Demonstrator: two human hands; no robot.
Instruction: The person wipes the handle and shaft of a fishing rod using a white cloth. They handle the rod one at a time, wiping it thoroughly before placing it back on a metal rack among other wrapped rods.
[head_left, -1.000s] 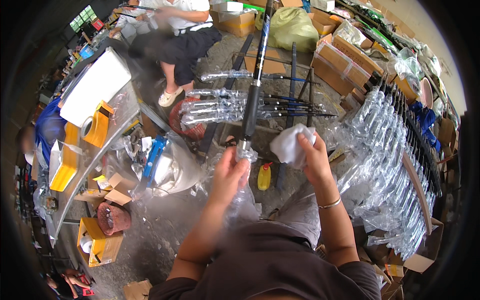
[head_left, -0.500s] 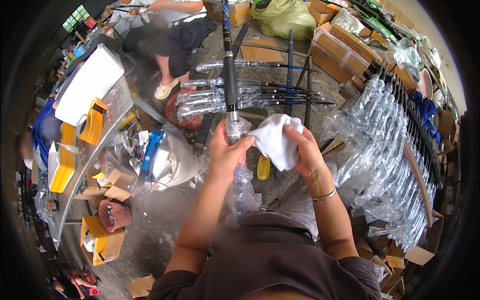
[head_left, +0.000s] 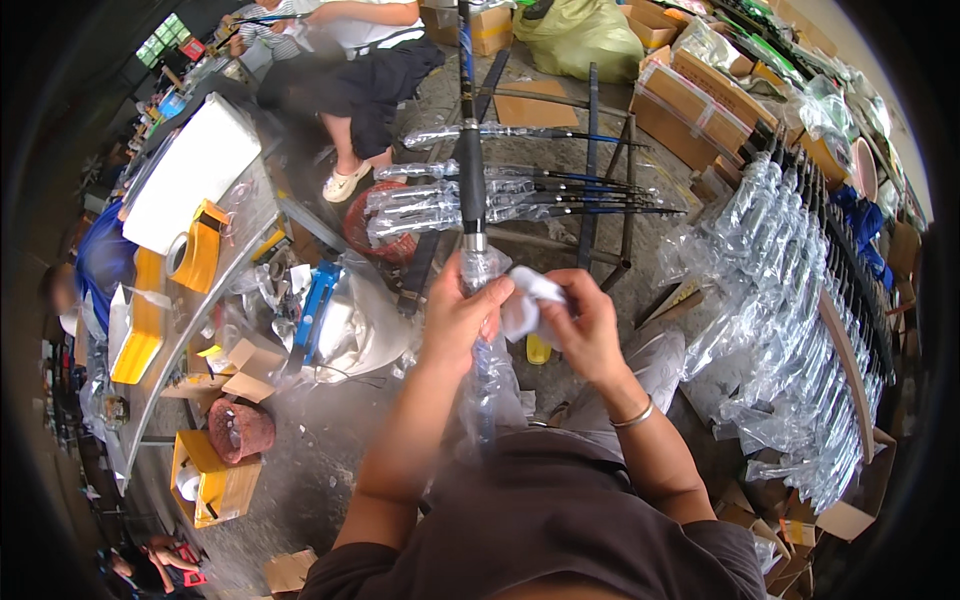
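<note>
Both hands at the butt of a rod, one gripping, one wiping with a cloth.

The left hand is closed around the rod just below its dark grip, at the centre of the frame, where a clear sleeve hangs down over the lower end toward the lap. The right hand pinches a bunched white cloth against that same spot, touching the left hand's fingertips. The rod runs straight up to the top edge, bare above the hands, so by my reading the bagging is only partly done. Just behind, a rack carries several rods already sleeved; many more bagged ones hang at the right. A bench with yellow tape rolls sits at the left.
</note>
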